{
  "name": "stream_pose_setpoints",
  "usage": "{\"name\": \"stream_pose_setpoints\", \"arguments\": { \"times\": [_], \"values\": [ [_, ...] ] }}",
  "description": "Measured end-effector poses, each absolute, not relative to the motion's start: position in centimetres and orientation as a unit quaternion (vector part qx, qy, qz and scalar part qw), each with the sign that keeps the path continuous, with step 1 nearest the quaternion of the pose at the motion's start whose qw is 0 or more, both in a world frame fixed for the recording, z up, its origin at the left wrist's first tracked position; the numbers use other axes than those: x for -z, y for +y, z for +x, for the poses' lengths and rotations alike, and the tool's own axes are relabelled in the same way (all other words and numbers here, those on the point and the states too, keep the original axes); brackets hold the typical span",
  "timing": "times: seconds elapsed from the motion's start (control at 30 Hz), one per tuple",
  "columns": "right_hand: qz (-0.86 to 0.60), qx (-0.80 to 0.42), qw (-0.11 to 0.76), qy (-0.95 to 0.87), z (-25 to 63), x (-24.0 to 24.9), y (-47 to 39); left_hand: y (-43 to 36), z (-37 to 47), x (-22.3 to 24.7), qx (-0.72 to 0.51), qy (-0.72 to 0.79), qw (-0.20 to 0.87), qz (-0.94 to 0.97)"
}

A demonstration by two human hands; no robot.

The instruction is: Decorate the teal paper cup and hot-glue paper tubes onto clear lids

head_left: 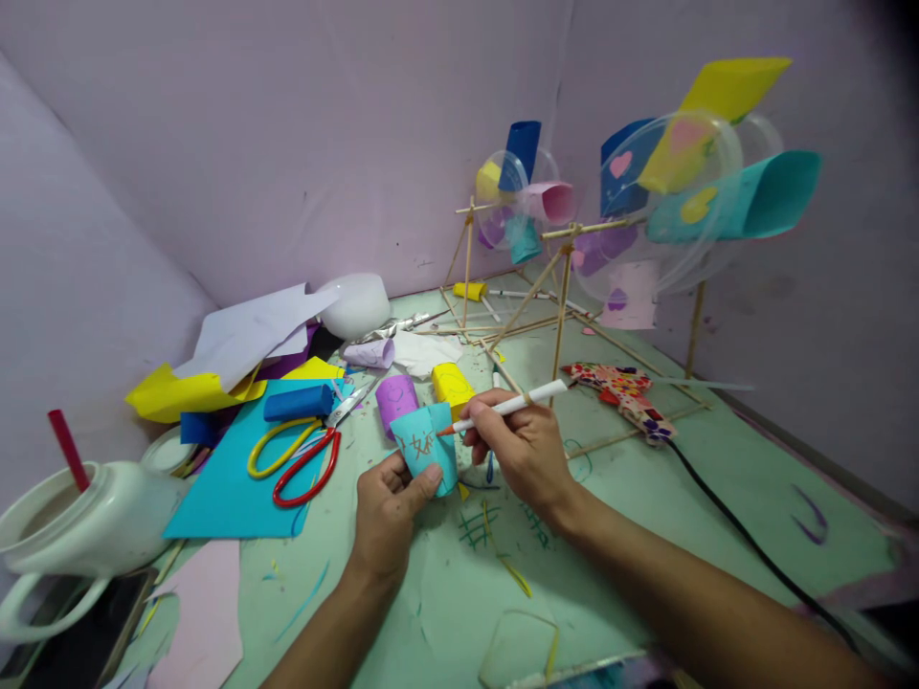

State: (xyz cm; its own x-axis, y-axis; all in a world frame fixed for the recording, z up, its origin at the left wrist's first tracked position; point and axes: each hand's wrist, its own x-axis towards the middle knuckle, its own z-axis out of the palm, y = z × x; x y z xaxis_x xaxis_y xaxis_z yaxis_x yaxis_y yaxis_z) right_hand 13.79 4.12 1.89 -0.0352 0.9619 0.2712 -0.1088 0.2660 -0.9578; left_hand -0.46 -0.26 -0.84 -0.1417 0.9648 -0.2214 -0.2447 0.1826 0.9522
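A small light-blue paper tube (439, 471) with brown marks drawn on its side is held up over the table by my left hand (388, 507), thumb across its front. My right hand (521, 455) grips a white felt-tip pen (521, 400); the pen's brown tip meets the tube's surface or is very close to it. Just behind the held tube are a purple paper tube (394, 398) and a yellow paper tube (451, 385). To the left, scissors (331, 457) with a red and a yellow handle loop lie on a blue sheet (208, 507).
Two stick-framed wheels with paper cups, a near one (661, 206) and a far one (506, 206), stand at the right and back. A patterned glue gun (628, 392) trails a black cable (747, 531). A white teapot (119, 517) stands on the left, beside a pink paper (205, 612).
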Motion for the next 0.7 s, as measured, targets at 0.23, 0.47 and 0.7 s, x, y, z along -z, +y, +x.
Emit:
{"name": "stream_pose_setpoints", "arguments": {
  "times": [0.23,0.47,0.7],
  "values": [
    [-0.387,-0.452,0.580,-0.557,13.86,-1.86,4.05,-0.15,-0.50,0.84,-0.536,0.528,0.562,0.342],
    [-0.374,-0.449,0.573,-0.575,13.74,-1.88,3.71,-0.15,-0.49,1.02,-0.538,0.526,0.557,0.352],
    [-0.374,-0.454,0.585,-0.558,13.86,-2.05,4.01,-0.24,-0.41,0.75,-0.536,0.534,0.554,0.348]
  ]
}}
